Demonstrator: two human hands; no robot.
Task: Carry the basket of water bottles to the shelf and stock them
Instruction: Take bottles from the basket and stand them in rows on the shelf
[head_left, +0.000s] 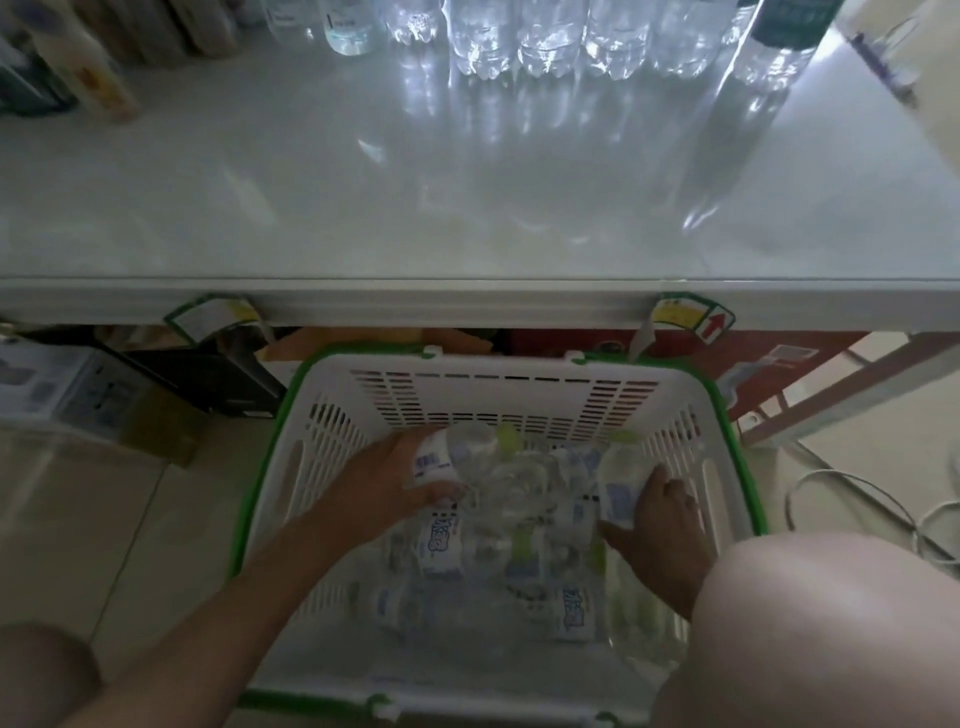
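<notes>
A white basket with a green rim (498, 387) sits on the floor below the shelf. Several clear water bottles with blue-and-white labels and green caps (447, 545) lie inside it. My left hand (387, 480) is wrapped around one bottle (452, 454) at the basket's left. My right hand (662, 525) grips another bottle (618, 483) at the right side. Above, the white shelf (363, 182) carries a row of clear bottles (545, 41) along its back.
Price tags (213, 317) hang from the shelf's front edge. Cartons (67, 384) stand at the lower left under the shelf. White cables (872, 499) lie on the floor to the right. My knees show at bottom left and bottom right.
</notes>
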